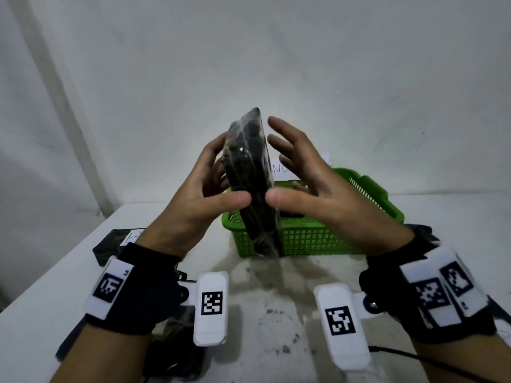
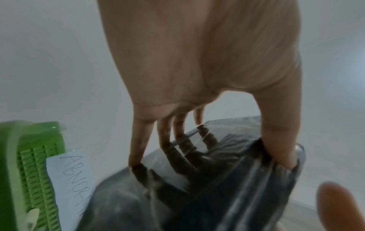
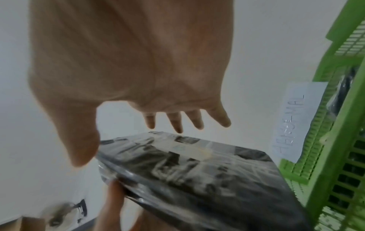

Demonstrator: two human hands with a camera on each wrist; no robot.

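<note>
- The left hand [image 1: 193, 200] pinches the wrapped black packet [image 1: 254, 167]: its thumb presses the near edge and its fingertips [image 2: 136, 162] press the left face.
- The right hand [image 1: 318, 189] is spread beside the packet's right face, with its fingers [image 3: 175, 120] apart from the wrap. Its thumb lies at the near edge, and contact there cannot be told.
- The packet stands on edge between both hands, tilted slightly, raised above the counter [image 1: 276, 313] and near its middle.
- Just behind the packet sits a green basket [image 1: 318, 239] with dark items inside.
- A paper label [image 2: 69, 179] with handwriting hangs at the basket's far side.
- A flat black pouch [image 1: 110, 244] lies on the counter to the left.
</note>
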